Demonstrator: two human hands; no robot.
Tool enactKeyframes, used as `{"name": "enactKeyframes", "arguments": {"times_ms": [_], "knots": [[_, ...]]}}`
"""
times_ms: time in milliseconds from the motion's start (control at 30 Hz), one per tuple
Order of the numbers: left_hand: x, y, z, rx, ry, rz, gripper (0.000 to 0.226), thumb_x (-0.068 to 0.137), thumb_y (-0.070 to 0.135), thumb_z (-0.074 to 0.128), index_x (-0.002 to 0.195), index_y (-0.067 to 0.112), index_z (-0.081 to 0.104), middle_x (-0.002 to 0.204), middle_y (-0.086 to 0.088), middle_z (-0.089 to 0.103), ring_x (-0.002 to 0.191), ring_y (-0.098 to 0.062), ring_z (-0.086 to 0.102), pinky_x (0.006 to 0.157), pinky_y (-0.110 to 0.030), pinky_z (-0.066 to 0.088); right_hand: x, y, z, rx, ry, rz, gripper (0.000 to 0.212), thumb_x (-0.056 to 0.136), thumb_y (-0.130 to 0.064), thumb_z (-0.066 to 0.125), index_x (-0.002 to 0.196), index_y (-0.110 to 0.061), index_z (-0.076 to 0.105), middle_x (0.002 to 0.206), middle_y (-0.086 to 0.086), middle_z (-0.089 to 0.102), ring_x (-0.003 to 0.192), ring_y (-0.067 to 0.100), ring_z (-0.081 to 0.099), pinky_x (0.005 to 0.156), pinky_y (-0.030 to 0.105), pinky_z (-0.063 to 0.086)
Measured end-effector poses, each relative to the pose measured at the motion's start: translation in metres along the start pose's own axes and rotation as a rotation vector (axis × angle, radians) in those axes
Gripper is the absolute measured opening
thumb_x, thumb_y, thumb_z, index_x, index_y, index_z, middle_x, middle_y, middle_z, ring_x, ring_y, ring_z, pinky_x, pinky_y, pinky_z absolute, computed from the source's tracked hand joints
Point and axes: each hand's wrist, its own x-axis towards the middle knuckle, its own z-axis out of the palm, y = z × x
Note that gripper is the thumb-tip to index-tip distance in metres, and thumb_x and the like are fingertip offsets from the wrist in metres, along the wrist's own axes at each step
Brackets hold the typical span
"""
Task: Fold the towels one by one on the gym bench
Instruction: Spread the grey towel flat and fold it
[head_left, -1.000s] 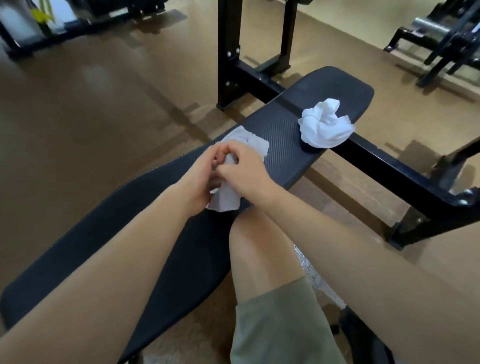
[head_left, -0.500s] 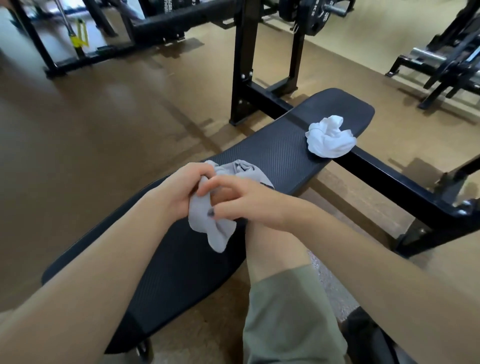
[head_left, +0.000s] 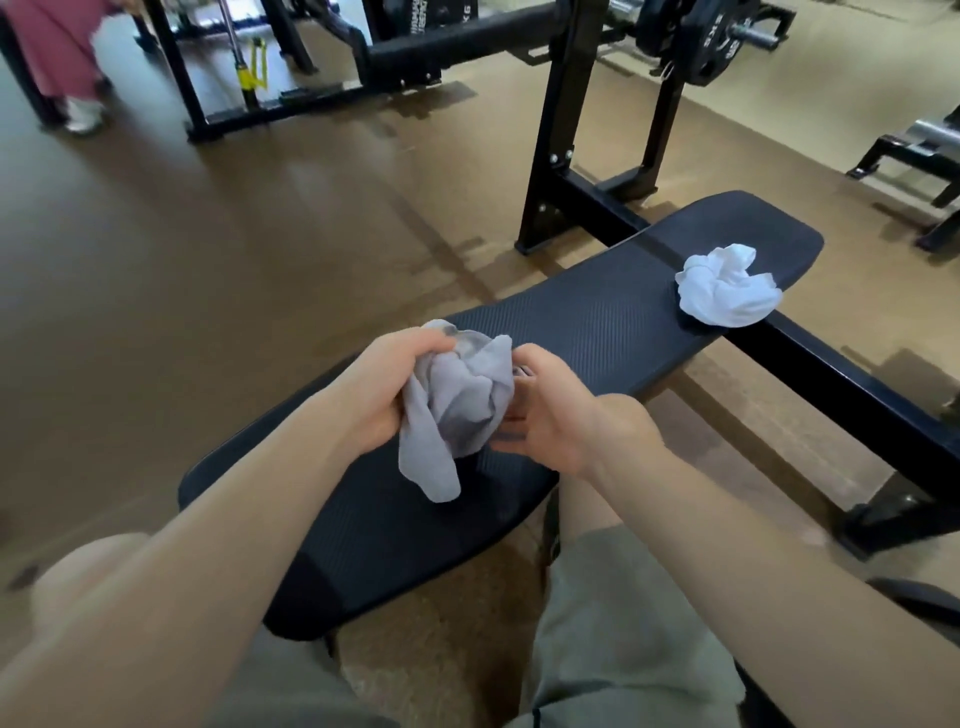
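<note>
A black rack with a weight plate stands at upper centre on the brown floor, a pink-clothed person at upper left.

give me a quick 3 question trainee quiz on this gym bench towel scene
1. True or false: the crumpled white cloth towel lies at the far end of the black padded gym bench.
2. Which hand grips the bunched grey cloth towel from above? A) left hand B) right hand C) neither
3. Fill in: the grey towel's loose end hangs ____ toward the bench pad.

Key
1. True; no hand touches it.
2. A. The left hand's fingers curl over the bunch; the right hand holds its other side.
3. Down.
</note>
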Motion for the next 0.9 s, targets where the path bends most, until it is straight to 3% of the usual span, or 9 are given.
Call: {"name": "enactKeyframes", "arguments": {"times_ms": [167,233,300,367,467,600,733,833,900], "knots": [[-0.012,-0.005,-0.014,0.043,0.04,0.046,0.03,0.096,0.023,0.057,0.119,0.005,0.065,0.112,-0.014,0.072,0.099,-0.022,0.071,0.093,-0.039,0.054,0.013,0.015,0.004,0.093,-0.104,0.035,0.066,0.095,-0.068,0.045,0.134,-0.02,0.065,0.129,0.013,0.07,0.122,0.035,0.064,0.105,0.054,0.05],[-0.013,-0.008,-0.02,0.086,0.077,0.081,0.024,0.094,0.025,0.06,0.108,0.007,0.066,0.103,-0.015,0.072,0.096,-0.024,0.071,0.094,-0.039,0.053,0.014,0.017,0.007,0.022,-0.139,0.024,0.049,0.097,-0.05,0.056,0.128,-0.015,0.068,0.121,0.012,0.073,0.114,0.03,0.069,0.1,0.046,0.054],[-0.015,-0.011,-0.027,0.132,0.103,0.113,0.031,0.084,0.033,0.068,0.106,0.012,0.066,0.101,-0.017,0.067,0.096,-0.028,0.067,0.091,-0.041,0.052,0.014,0.019,0.012,-0.088,-0.129,-0.013,0.022,0.095,-0.023,0.063,0.112,-0.011,0.071,0.098,0.006,0.076,0.09,0.022,0.071,0.083,0.036,0.056],[-0.015,-0.015,-0.035,0.167,0.137,0.129,0.036,0.081,0.035,0.071,0.104,0.008,0.068,0.101,-0.016,0.066,0.092,-0.027,0.065,0.089,-0.044,0.053,0.014,0.021,0.015,-0.12,-0.124,-0.029,0.016,0.093,-0.012,0.063,0.107,-0.009,0.07,0.086,0.004,0.074,0.079,0.018,0.069,0.073,0.032,0.052],[-0.018,-0.022,-0.042,0.191,0.226,0.119,0.024,0.087,0.029,0.068,0.091,0.005,0.063,0.088,-0.014,0.063,0.081,-0.025,0.063,0.078,-0.042,0.051,0.015,0.026,0.013,-0.034,-0.094,-0.041,0.017,0.087,-0.01,0.061,0.101,-0.006,0.069,0.096,0.012,0.068,0.085,0.022,0.065,0.072,0.033,0.051],[-0.019,-0.026,-0.059,0.275,0.345,0.1,0.02,0.073,0.025,0.062,0.079,0.013,0.048,0.082,-0.007,0.04,0.076,-0.025,0.036,0.071,-0.043,0.03,0.014,0.028,0.003,0.189,0.025,-0.09,0.023,0.082,-0.007,0.05,0.091,0.004,0.068,0.098,0.021,0.069,0.091,0.031,0.066,0.082,0.039,0.052],[-0.017,-0.023,-0.078,0.122,0.448,0.087,0.011,0.089,0.018,0.055,0.089,0.008,0.057,0.082,-0.009,0.051,0.078,-0.024,0.053,0.075,-0.039,0.049,0.009,0.017,-0.009,0.313,0.109,-0.15,0.042,0.076,-0.014,0.049,0.11,0.007,0.064,0.116,0.027,0.067,0.101,0.037,0.064,0.087,0.043,0.052],[-0.012,-0.025,-0.09,0.196,0.504,0.021,0.015,0.095,0.018,0.047,0.092,0.008,0.057,0.083,-0.007,0.052,0.078,-0.022,0.054,0.076,-0.038,0.053,0.002,0.007,-0.012,0.274,0.076,-0.116,0.033,0.087,-0.013,0.042,0.083,0.0,0.072,0.098,0.019,0.074,0.083,0.033,0.072,0.071,0.038,0.056],[-0.013,-0.028,-0.093,0.327,0.486,-0.035,0.017,0.094,0.021,0.046,0.081,0.012,0.053,0.078,-0.007,0.049,0.07,-0.022,0.047,0.063,-0.033,0.041,0.0,0.004,-0.009,0.194,0.066,-0.072,0.022,0.09,-0.014,0.05,0.088,-0.003,0.068,0.094,0.015,0.071,0.076,0.03,0.07,0.058,0.034,0.056]]}}
